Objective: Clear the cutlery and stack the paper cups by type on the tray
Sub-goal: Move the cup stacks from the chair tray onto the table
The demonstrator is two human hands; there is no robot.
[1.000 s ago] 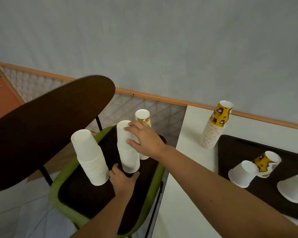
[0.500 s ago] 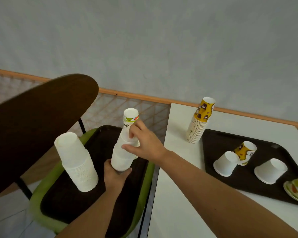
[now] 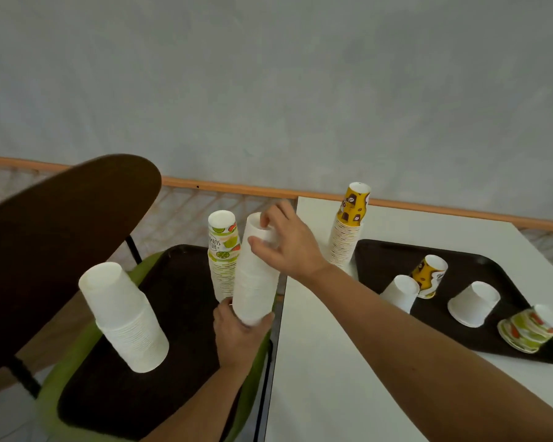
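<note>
**Both hands gripping one white cup stack over the chair tray**

The left hand point(image 3: 240, 333) is wrapping its fingers round the bottom of a narrow white stack point(image 3: 254, 282) of upturned paper cups. The right hand point(image 3: 284, 244) is curling its fingers and thumb round the top cup of the same stack. The stack is leaning a little. The left hand is hiding its foot, so I cannot tell whether it is touching the tray below.

Just behind it a lime-printed stack point(image 3: 222, 250) is standing upright. Well to the left a wide white stack point(image 3: 125, 317) is standing with a slight tilt. Both are sitting on a dark chair tray point(image 3: 186, 301), which is lying on the green seat point(image 3: 50, 397) of a chair. The chair's brown backrest point(image 3: 55, 237) is filling the left of the view.

To the right a white tabletop point(image 3: 326, 362) is carrying a second dark tray, the table tray point(image 3: 387, 260). On it a near white cup point(image 3: 399, 293) and a far white cup point(image 3: 473, 303) are standing upside down. A yellow cup point(image 3: 428, 275) is leaning between them, and a lime-printed pile point(image 3: 530, 327) is lying on its side at the right end. A tall yellow-and-brown stack point(image 3: 348, 231) is standing on the tabletop just beside that tray's far left corner.

A grey wall point(image 3: 268, 90) is running across the back of the room. Beneath it are a wooden rail point(image 3: 237, 188) and a pale lattice panel point(image 3: 186, 215). A pale floor point(image 3: 0, 419) is showing at the lower left.
</note>
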